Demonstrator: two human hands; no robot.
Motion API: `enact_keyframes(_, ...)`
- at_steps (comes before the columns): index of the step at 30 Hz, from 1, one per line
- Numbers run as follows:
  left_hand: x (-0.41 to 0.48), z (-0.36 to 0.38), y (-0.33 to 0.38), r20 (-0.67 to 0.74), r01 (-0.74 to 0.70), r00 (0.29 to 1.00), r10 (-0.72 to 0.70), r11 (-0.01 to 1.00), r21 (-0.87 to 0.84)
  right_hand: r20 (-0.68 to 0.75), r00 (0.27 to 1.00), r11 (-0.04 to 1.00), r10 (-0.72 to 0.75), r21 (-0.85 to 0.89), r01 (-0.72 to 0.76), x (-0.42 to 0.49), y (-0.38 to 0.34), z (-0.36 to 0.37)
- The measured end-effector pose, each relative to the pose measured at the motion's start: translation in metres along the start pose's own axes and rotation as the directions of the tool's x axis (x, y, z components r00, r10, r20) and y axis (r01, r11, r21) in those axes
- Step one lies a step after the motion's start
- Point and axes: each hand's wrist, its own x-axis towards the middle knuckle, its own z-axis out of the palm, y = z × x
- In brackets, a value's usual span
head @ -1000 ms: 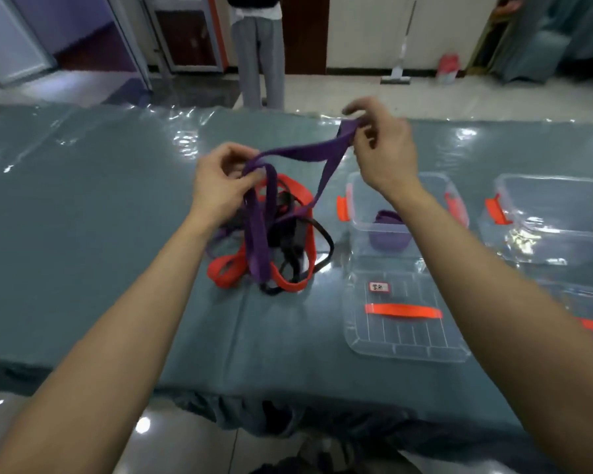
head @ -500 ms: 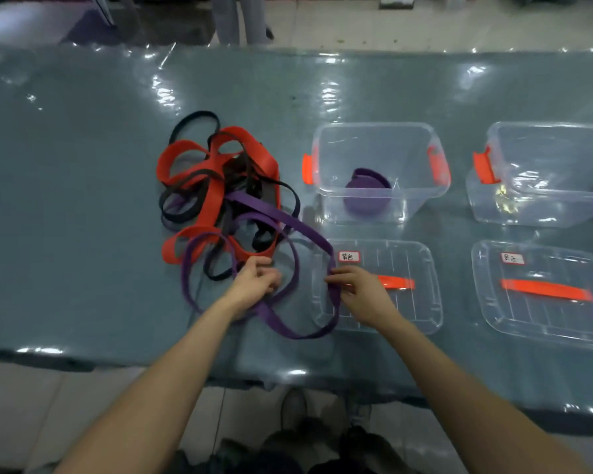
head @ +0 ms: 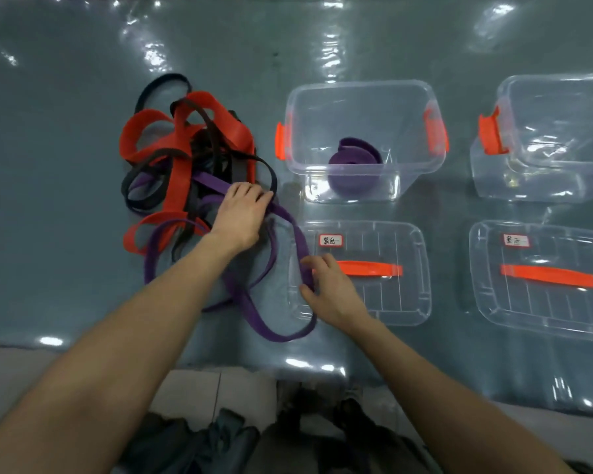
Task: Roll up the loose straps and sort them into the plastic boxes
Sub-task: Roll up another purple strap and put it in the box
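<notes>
A long loose purple strap lies in loops on the table's near side, between a tangled pile of orange and black straps and a clear lid. My left hand lies palm down on the strap at the pile's right edge, its fingers curled over it. My right hand pinches the same strap over the lid's left edge. Behind the lid stands a clear plastic box with orange latches. A rolled purple strap lies inside it.
A second clear box stands at the right with no strap visible inside, and its lid lies flat before it. Both lids carry an orange handle and a small label. The table's front edge runs just below the strap loops.
Both hands came down from the raised strap to the table. The purple strap now lies in loops there. The left hand has since moved up towards the pile, and the view has tilted down.
</notes>
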Motion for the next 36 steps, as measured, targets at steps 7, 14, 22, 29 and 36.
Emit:
enact_keyframes(7, -0.007, -0.033, -0.002, -0.07, 0.016, 0.997, -0.036, 0.963, -0.269, -0.165, 0.986, 0.981, 0.017, -0.186, -0.048, 0.025, -0.019, -0.009)
enact_keyframes(14, -0.042, -0.09, -0.01, -0.394, -0.121, 0.911, -0.125, 0.832, -0.542, -0.046, 0.999, 0.818, 0.028, 0.575, 0.004, 0.07, -0.091, -0.03)
enact_keyframes(22, -0.067, -0.062, -0.053, -0.007, 0.056, 0.998, -0.064, 0.919, -0.389, 0.091, 0.99, 0.836, -0.107, 0.547, 0.04, 0.059, -0.107, -0.078)
enact_keyframes(29, -0.065, -0.045, -0.053, 0.075, 0.031, 0.997, -0.007, 0.947, -0.32, 0.029, 1.0, 0.881, -0.01, 0.473, -0.005, 0.018, -0.115, -0.094)
enact_keyframes(36, -0.078, -0.038, -0.058, -0.216, -0.002, 0.97, -0.108, 0.889, -0.457, -0.009, 0.999, 0.862, 0.05, 0.505, -0.039, 0.006, -0.108, -0.093)
